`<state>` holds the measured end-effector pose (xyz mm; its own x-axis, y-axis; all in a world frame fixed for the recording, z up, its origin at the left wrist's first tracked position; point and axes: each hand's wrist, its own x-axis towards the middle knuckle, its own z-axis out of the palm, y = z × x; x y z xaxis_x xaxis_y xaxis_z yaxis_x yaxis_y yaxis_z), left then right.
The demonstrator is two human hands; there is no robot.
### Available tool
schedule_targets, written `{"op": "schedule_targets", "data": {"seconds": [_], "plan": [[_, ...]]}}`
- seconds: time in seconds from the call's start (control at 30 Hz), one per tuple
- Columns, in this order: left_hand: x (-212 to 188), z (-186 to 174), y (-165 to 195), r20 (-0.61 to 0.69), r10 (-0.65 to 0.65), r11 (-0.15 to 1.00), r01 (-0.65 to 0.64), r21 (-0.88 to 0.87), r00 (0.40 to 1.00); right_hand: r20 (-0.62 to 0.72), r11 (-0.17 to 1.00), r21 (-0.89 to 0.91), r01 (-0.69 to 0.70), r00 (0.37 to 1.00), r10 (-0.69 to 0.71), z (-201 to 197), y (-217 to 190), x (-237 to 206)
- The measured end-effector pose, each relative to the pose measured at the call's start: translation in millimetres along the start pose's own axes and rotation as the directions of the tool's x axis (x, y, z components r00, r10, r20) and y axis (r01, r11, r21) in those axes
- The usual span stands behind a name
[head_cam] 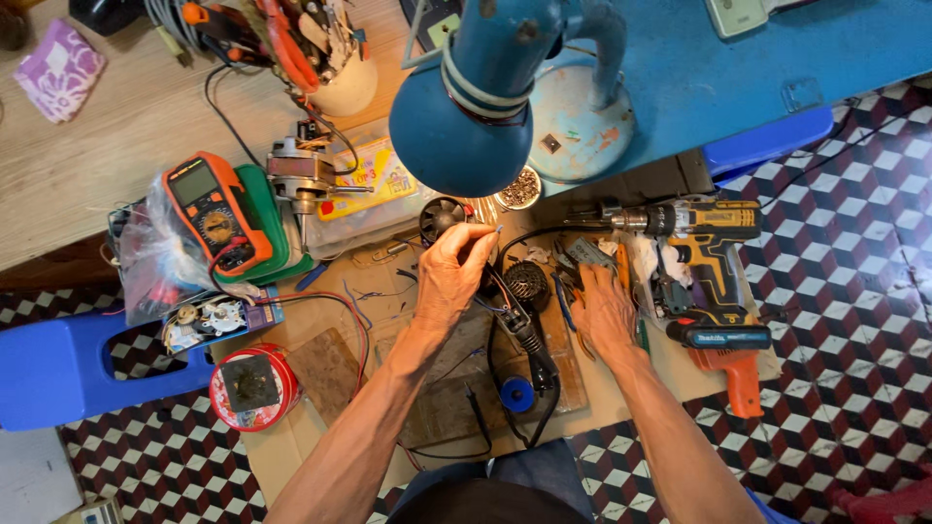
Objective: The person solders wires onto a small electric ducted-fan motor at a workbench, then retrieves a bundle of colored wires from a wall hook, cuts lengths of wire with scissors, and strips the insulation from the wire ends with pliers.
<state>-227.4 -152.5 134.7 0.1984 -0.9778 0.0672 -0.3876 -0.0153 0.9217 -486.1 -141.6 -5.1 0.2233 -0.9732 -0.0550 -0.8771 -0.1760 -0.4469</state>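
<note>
My left hand point(451, 277) is up near centre of the tabletop point(87, 146), fingers pinched narrow round the rim of a small black fan point(443, 217), w/ a thin wire end poking out at 2 o'clock from my fingertips. My right hand point(604, 312) lies flat at 3 o'clock from the left, palm down, fingers spread wide on a pile of small tools; can't tell if it grips anything. Btwn both hands: a round black part point(527, 283) and a black cable running down to a blue spool point(517, 394) at 6 o'clock. Yellow & black cordless drill point(707, 254) just beside my right hand at 2–3 o'clock, orange tool handle point(740, 380) below it. Orange multimeter point(211, 209) well apart at 9 o'clock, red round tin point(252, 386) at 8 o'clock. Blue lamp shade point(466, 126) hangs over at 12 o'clock, small dish of screws point(522, 189) just under its edge.
</note>
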Motion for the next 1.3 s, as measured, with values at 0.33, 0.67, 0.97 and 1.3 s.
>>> {"op": "schedule_targets", "data": {"seconds": [0.33, 0.67, 0.97, 1.3], "plan": [[3, -4, -3, 0.008, -0.024, 0.994, 0.025, -0.104, 1.000, 0.031, 0.962, -0.218, 0.163, 0.987, -0.160, -11, 2, 12], [-1, -6, -16, 0.045, -0.067, 0.976, 0.075, -0.206, 0.997, -0.028, 0.781, 0.498, -0.377, 0.893, 0.449, -135, -47, -3], [0, -6, -8, 0.024, -0.109, 0.972, 0.112, -0.205, 0.994, 0.141, -0.361, 0.931, -0.053, 0.964, 0.224, -232, -131, 0], [8, -4, 6, -0.070, -0.122, 0.982, 0.110, -0.155, 0.990, 0.101, 0.997, 0.049, 0.053, 0.993, -0.058, -148, -147, 33]]}}
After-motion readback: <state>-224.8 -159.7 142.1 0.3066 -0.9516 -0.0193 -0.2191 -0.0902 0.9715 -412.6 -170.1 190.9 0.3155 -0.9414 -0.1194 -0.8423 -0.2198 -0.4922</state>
